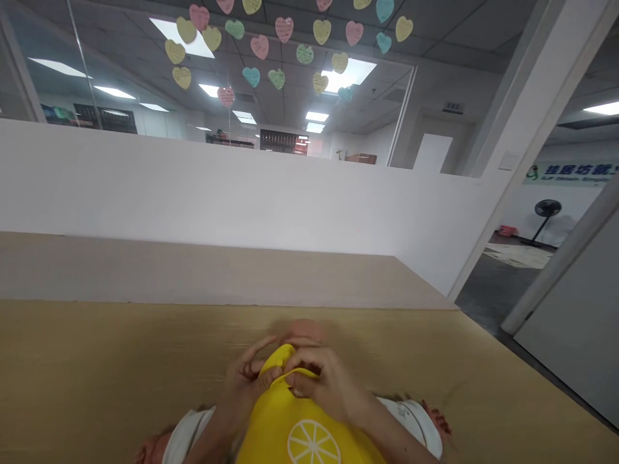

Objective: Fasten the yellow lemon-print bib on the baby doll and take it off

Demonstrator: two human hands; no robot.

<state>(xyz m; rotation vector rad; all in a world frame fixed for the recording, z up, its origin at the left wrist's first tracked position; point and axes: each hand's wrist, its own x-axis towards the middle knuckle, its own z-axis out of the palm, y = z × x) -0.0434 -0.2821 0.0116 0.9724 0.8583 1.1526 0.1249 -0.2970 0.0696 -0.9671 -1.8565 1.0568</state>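
Note:
A baby doll in white sleeves [416, 425] lies on the wooden table, the top of its head [307, 330] showing beyond my hands. Over its front is spread a yellow bib [275, 422] printed with a white lemon slice. My left hand [246, 380] pinches the bib's neck edge on the left side. With thumb and fingers, my right hand [326, 380] grips the same neck edge from the right, close beside the left hand. The doll's small reddish hand [438, 419] sticks out at the right. Most of its body is hidden under the bib and my forearms.
The wooden tabletop [120, 361] meets a pale ledge [207, 270] and a white wall [217, 187]. Heart-shaped notes [284, 29] cover the glass above. A doorway at the right shows a standing fan [547, 208] and an open door [575, 322].

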